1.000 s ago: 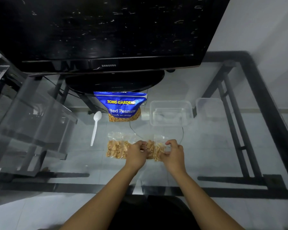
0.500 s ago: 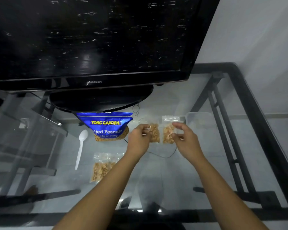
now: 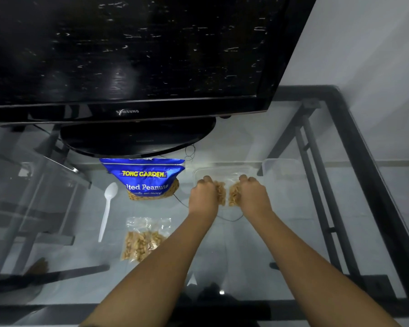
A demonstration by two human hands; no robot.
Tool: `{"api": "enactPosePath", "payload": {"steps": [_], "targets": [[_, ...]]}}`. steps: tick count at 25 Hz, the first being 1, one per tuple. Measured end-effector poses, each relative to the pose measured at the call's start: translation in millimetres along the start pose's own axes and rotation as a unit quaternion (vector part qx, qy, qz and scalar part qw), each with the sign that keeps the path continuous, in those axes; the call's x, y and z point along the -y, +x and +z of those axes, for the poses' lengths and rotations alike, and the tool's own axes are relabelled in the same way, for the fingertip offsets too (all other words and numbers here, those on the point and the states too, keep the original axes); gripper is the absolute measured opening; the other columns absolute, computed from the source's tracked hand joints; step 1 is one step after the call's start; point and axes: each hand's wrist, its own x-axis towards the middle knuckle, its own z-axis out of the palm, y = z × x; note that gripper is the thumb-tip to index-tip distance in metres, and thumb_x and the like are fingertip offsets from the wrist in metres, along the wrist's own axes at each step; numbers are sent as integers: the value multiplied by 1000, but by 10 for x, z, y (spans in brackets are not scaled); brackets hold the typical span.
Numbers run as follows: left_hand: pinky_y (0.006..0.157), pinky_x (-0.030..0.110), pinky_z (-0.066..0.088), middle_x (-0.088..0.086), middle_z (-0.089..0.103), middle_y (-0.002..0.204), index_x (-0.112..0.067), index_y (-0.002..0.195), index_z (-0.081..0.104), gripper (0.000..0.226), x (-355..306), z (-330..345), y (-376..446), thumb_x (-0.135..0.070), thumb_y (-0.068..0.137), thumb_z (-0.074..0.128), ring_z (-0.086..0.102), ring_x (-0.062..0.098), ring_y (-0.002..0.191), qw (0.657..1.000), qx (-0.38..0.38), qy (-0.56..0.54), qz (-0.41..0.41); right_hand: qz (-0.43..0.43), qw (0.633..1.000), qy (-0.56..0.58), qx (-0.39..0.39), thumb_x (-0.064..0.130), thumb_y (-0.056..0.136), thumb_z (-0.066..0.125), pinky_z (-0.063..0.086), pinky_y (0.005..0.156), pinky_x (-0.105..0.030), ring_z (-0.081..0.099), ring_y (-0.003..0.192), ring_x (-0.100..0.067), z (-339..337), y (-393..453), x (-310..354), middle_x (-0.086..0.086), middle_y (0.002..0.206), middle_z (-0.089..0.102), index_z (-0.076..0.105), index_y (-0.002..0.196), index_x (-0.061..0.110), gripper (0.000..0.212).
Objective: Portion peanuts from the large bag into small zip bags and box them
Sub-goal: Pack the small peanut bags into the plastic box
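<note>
A clear plastic box (image 3: 224, 167) stands on the glass table right of the blue large peanut bag (image 3: 147, 178). My left hand (image 3: 204, 195) grips one small zip bag of peanuts (image 3: 221, 195) and my right hand (image 3: 253, 194) grips another (image 3: 233, 197). Both hands hold their bags side by side down inside the box. More filled small zip bags (image 3: 143, 239) lie on the glass nearer to me, left of my left forearm.
A white plastic spoon (image 3: 108, 208) lies left of the large bag. The clear box lid (image 3: 283, 166) sits right of the box. A black TV (image 3: 132, 55) on its stand overhangs the table's back. The black table frame (image 3: 373, 175) runs along the right.
Both hands lifted two filled small bags from the pile near me, carried them forward and lowered them into the clear box. The view tilted up and moved forward.
</note>
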Motion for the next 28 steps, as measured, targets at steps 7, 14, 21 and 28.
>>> {"api": "enactPosePath", "payload": {"steps": [7, 14, 21, 28], "targets": [[75, 37, 50, 18, 66, 100, -3, 103, 62, 20, 548, -403, -304, -3, 85, 53, 63, 34, 91, 988, -92, -118, 35, -124, 983, 92, -97, 9, 88, 51, 45, 73, -33, 59, 91, -34, -149, -393, 284, -17, 108, 58, 58, 110, 3, 24], [78, 36, 49, 18, 69, 94, -4, 95, 67, 17, 1855, -521, -890, -10, 81, 60, 64, 35, 89, 987, -70, -101, -105, -163, 972, 157, 67, 21, 89, 53, 44, 82, -32, 58, 100, -30, 615, -1050, 863, -12, 113, 54, 51, 117, 11, 30], [73, 26, 47, 5, 66, 92, -8, 113, 55, 49, 2073, -381, -1113, -37, 78, 71, 60, 20, 87, 941, 42, -257, -215, -30, 959, 266, 94, 15, 80, 68, 38, 78, -20, 50, 89, -18, 930, -1262, 1337, -11, 120, 39, 45, 114, 10, 41], [63, 24, 41, 2, 60, 78, -6, 94, 65, 26, 2102, -336, -1039, -24, 77, 73, 55, 18, 73, 932, 65, -310, -174, 12, 944, 319, 82, 8, 75, 71, 49, 71, -25, 61, 85, -22, 1012, -1283, 1367, -8, 112, 44, 45, 110, 18, 44]]}}
